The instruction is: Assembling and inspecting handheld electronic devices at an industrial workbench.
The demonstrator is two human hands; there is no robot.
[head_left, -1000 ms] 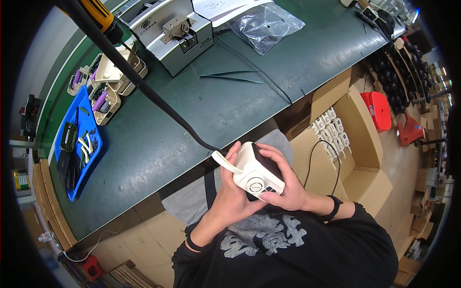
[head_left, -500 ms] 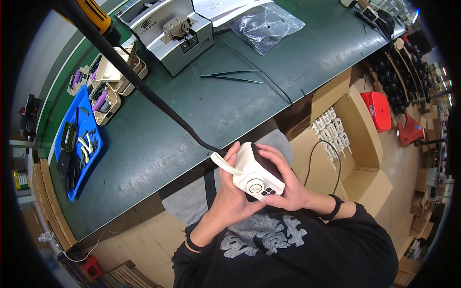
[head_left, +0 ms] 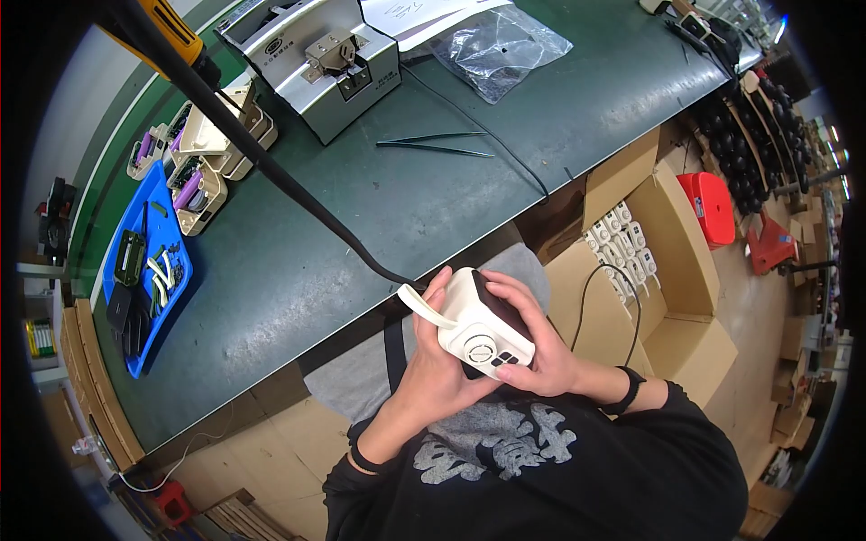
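A cream boxy electronic device (head_left: 487, 316) with a dark panel, a round ring and small dark squares on its end is held in front of my chest, just off the bench edge. Around its left side my left hand (head_left: 435, 370) is closed, next to the cream strap loop (head_left: 426, 307). My right hand (head_left: 546, 356) grips the other side, fingers along the dark panel and thumb by the small squares. Farther off on the bench lie tweezers (head_left: 437, 142).
On the green bench (head_left: 298, 270) stand a blue tray (head_left: 171, 298) of small parts, open cream housings (head_left: 200, 203) with purple cells, a metal machine (head_left: 338, 77) and a clear plastic bag (head_left: 501, 50). A cardboard box (head_left: 677, 252) at right holds several similar devices. A black hose crosses overhead.
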